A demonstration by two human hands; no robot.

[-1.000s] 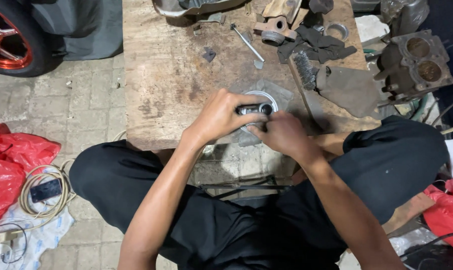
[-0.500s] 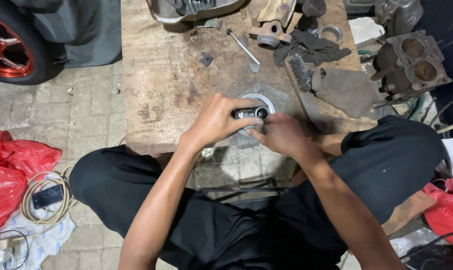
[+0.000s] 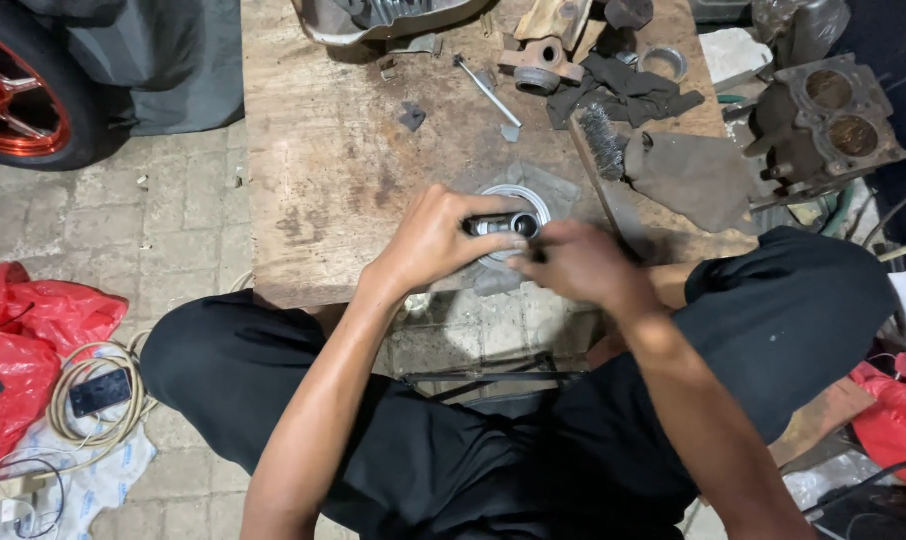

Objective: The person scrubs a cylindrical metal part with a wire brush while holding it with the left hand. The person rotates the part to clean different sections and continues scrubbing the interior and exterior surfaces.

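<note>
Frame centre, wooden bench (image 3: 333, 180): your left hand (image 3: 435, 240) grips a short metal tube (image 3: 500, 225); your right hand (image 3: 573, 262), blurred, seemingly pinches its end above a metal ring (image 3: 533, 200).

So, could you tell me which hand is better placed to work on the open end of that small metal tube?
Probably the right hand: it sits at the metal tube's open end, while the left hand grips its body.

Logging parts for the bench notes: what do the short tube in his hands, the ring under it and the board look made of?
Short tube: metal, likely steel; bright polished glint, hollow dark end.
Ring: metal, maybe aluminium; pale grey, dull sheen.
Board: wood, probably plywood; bare brown, stained, scuffed grain.
Left hand and right hand grip the tube.
</note>
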